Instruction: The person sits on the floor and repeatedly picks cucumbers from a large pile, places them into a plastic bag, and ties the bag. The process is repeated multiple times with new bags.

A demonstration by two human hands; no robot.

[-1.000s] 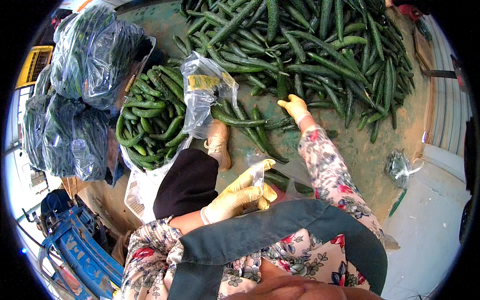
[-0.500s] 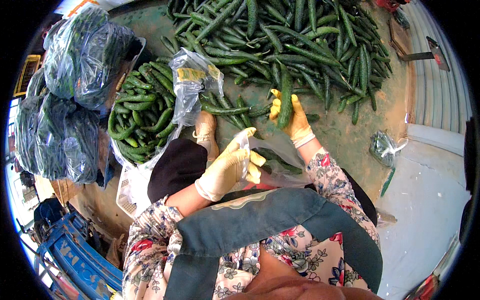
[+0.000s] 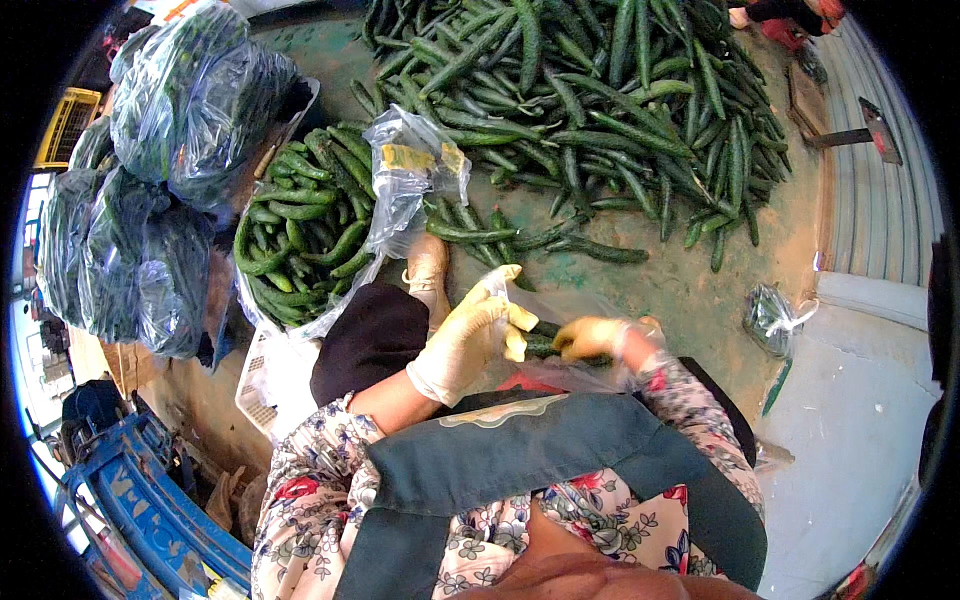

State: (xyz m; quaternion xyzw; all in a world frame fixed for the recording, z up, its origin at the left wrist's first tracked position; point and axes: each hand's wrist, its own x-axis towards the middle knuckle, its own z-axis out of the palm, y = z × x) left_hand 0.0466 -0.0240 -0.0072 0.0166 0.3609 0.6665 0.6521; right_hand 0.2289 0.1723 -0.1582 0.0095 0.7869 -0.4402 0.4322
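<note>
My left hand (image 3: 465, 345), in a pale yellow glove, grips the rim of a clear plastic bag (image 3: 585, 375) above my lap. My right hand (image 3: 595, 340), gloved alike and blurred, has a dark cucumber (image 3: 545, 332) at its fingers, inside or behind the bag's film; the hand's grip is partly hidden. Beyond my hands lie several loose cucumbers (image 3: 600, 250) and a large pile of them (image 3: 600, 120). At left, a lined basket (image 3: 300, 230) is full of curved green cucumbers, with a crumpled plastic bag (image 3: 410, 185) at its side.
Filled bags of cucumbers (image 3: 175, 120) are stacked at left, near a yellow crate (image 3: 68, 125) and blue metal equipment (image 3: 150, 500). A small tied bag (image 3: 770, 320) lies at right beside a corrugated wall (image 3: 870, 200). Part of another person (image 3: 795, 15) shows at top right.
My right hand reached to the pile, lifted a cucumber, then brought it down and toward me to the bag in my left hand. Another person has appeared at top right.
</note>
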